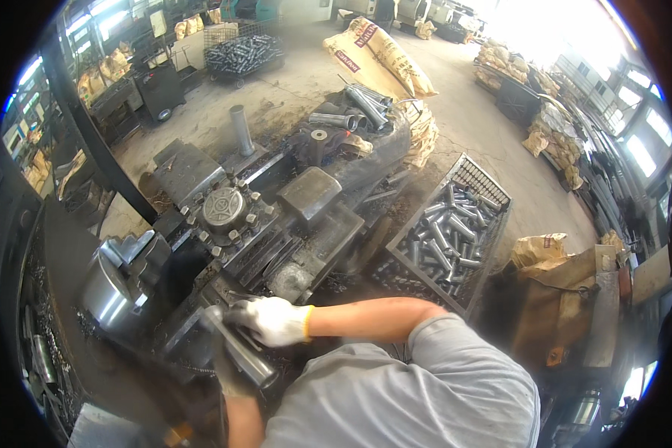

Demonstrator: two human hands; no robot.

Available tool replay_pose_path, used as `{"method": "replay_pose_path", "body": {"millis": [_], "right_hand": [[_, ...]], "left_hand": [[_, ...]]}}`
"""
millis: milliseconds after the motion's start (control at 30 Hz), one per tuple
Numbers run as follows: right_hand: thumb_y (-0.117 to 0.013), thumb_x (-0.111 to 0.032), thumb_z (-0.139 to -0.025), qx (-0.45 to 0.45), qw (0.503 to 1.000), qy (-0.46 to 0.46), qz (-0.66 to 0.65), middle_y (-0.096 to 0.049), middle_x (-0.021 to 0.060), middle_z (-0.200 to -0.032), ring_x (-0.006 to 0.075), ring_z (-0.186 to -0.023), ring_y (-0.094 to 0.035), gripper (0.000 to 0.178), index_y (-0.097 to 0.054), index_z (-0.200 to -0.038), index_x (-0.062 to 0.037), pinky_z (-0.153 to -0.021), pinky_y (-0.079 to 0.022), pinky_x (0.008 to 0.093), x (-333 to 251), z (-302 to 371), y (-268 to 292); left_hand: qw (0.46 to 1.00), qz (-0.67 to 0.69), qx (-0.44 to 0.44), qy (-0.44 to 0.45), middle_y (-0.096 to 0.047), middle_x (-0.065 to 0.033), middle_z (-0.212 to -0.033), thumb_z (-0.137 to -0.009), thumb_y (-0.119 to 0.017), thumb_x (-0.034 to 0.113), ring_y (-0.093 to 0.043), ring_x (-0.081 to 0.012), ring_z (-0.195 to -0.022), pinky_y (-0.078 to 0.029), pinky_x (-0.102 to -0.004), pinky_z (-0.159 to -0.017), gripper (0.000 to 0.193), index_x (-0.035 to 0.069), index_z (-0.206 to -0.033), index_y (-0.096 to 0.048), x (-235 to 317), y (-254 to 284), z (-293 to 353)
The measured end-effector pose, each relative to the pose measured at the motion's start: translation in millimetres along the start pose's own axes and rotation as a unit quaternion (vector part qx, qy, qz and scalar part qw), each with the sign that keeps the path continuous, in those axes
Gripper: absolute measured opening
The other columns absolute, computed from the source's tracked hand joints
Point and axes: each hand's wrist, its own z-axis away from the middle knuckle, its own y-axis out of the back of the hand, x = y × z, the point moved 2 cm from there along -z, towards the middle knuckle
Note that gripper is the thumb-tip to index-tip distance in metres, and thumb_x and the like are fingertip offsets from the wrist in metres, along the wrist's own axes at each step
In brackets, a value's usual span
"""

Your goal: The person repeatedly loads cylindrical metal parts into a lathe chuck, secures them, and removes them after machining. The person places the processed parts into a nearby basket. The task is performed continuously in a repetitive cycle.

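Note:
A shiny metal tube (245, 355) slants in front of me, its upper end smeared by motion. My left hand (233, 379), gloved and blurred, lies behind and under the tube and supports it; its fingers are mostly hidden. Beside the tube's upper part is my right hand (276, 321), in a white glove with a yellow cuff and dark, dirty fingers. Those fingers are curled in, and what they hold cannot be made out. Just beyond stands a lathe, with its chuck (116, 287) on the left and a bolted tool post (224, 207) in the middle.
Right of the lathe, a metal crate (467, 295) holds many shiny tubular parts. More tubes (366, 104) and a dark cloth (317, 145) lie on the machine's far end. An upright tube (241, 131) stands behind the tool post. Farther off are a wire bin (243, 56) and sacks (381, 60).

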Motion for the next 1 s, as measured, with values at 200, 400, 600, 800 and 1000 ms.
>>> {"method": "replay_pose_path", "body": {"millis": [200, 400, 600, 800, 1000], "right_hand": [[-0.068, -0.020, -0.092, -0.148, 0.932, -0.254, 0.213, -0.082, 0.0158, -0.104, 0.0310, -0.096, -0.082, 0.027, -0.077, -0.114, -0.0078, -0.078, -0.065, 0.0457, 40, -29, -58], [-0.076, -0.040, -0.092, -0.064, 0.923, -0.234, -0.298, -0.079, 0.0224, -0.109, 0.0296, -0.098, -0.076, 0.056, -0.073, -0.128, 0.0032, -0.092, -0.058, 0.0403, 27, -65, 0], [-0.092, -0.040, -0.075, -0.126, 0.933, -0.216, -0.259, -0.076, 0.0193, -0.115, 0.0288, -0.107, -0.074, 0.079, -0.063, -0.134, 0.0026, -0.095, -0.058, 0.0393, -29, -115, 9], [-0.088, -0.031, -0.074, -0.122, 0.990, 0.074, -0.009, -0.075, 0.0244, -0.117, 0.0353, -0.099, -0.078, 0.079, -0.058, -0.140, -0.0014, -0.089, -0.063, 0.0436, -44, -181, 142], [-0.086, -0.028, -0.075, -0.161, 0.820, 0.187, 0.516, -0.078, 0.0184, -0.103, 0.0373, -0.094, -0.078, 0.054, -0.070, -0.122, -0.0063, -0.080, -0.064, 0.0472, 45, -310, 150]], "left_hand": [[0.974, -0.111, 0.169, -0.099, -0.071, -0.0099, -0.091, -0.108, -0.058, 0.044, -0.071, -0.0254, -0.075, -0.061, -0.0383, -0.070, 0.045, 0.004, -0.127, -0.065, 33, 53, 13], [0.980, -0.022, 0.104, -0.168, -0.070, -0.0116, -0.087, -0.110, -0.051, 0.055, -0.070, -0.0267, -0.071, -0.062, -0.0407, -0.067, 0.054, 0.004, -0.121, -0.065, 50, 64, -2], [0.935, -0.070, 0.102, -0.332, -0.067, -0.0163, -0.134, -0.110, -0.048, 0.056, -0.064, -0.0313, -0.126, -0.048, -0.0454, -0.112, 0.069, -0.001, -0.149, -0.053, 74, -29, -25], [0.876, -0.231, 0.047, -0.421, -0.070, -0.0156, -0.130, -0.103, -0.071, 0.051, -0.071, -0.0286, -0.120, -0.056, -0.0440, -0.106, 0.068, -0.002, -0.145, -0.058, 115, -4, -12], [0.898, -0.186, 0.294, -0.269, -0.075, -0.0141, -0.123, -0.104, -0.071, 0.039, -0.075, -0.0277, -0.110, -0.060, -0.0437, -0.100, 0.051, 0.000, -0.136, -0.064, 35, 113, 31]]}}
